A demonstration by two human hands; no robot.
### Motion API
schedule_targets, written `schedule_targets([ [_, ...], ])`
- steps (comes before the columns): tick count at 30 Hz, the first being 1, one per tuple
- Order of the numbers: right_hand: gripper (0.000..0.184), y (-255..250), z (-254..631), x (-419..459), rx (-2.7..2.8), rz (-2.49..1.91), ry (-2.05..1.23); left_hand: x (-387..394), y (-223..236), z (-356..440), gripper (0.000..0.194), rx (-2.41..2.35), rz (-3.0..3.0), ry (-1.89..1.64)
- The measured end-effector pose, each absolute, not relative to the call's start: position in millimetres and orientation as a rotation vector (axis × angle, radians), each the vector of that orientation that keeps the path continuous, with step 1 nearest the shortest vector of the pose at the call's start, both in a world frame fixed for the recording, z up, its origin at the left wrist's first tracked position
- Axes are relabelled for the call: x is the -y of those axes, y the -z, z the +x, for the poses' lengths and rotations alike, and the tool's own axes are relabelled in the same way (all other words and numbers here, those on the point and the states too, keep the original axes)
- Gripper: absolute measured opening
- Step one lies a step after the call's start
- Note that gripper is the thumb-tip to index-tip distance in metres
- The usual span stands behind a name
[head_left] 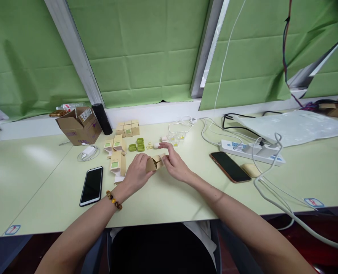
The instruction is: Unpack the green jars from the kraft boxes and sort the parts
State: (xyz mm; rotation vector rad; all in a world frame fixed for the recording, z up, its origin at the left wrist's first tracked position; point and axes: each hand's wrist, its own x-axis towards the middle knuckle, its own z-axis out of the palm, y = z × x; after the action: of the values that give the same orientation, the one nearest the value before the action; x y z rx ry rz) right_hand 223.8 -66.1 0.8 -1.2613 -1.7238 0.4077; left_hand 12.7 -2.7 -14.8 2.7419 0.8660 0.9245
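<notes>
Holding an open carton (151, 164) (nearby green labels (114, 164) unreadable).

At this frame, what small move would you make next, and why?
Probably ease the small cardboard box a little wider open with the right hand: the left hand grips the box, its open end faces the right fingers, which are at a flap, and the small green trays lie outside it.
</notes>
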Motion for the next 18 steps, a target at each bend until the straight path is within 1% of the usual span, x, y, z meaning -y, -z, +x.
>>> schedule_targets([
  [3, 0.043, 2.9, 230.4, 60.7, 1.687, -1.253, -0.307, 1.9, 15.6, 12.0, 0.047, -0.869, 2.708, -0.933],
  [5, 0.043, 5.7, 235.4, 56.7, 1.706, -1.266, -0.132, 2.0, 15.6, 11.2, 0.049, -0.873, 2.706, -0.931],
  [8, 0.039, 8.9, 242.9, 50.5, 1.795, -1.254, 0.222, 2.9, 13.7, 10.1, 0.043, -0.89, 2.746, -0.885],
  [10, 0.038, 10.1, 246.5, 47.2, 1.854, -1.194, 0.387, 4.0, 11.0, 10.0, 0.037, -0.918, 2.774, -0.829],
  [13, 0.043, 10.7, 247.5, 45.6, 1.947, -1.094, 0.471, 5.8, 7.3, 10.6, 0.034, -0.956, 2.793, -0.772],
  [15, 0.049, 10.7, 245.1, 47.0, 2.017, -1.031, 0.476, 6.3, 6.5, 11.0, 0.039, -0.966, 2.784, -0.765],
  [18, 0.057, 9.9, 239.8, 51.4, 2.073, -0.949, 0.468, 5.5, 8.0, 11.3, 0.052, -0.963, 2.763, -0.781],
])
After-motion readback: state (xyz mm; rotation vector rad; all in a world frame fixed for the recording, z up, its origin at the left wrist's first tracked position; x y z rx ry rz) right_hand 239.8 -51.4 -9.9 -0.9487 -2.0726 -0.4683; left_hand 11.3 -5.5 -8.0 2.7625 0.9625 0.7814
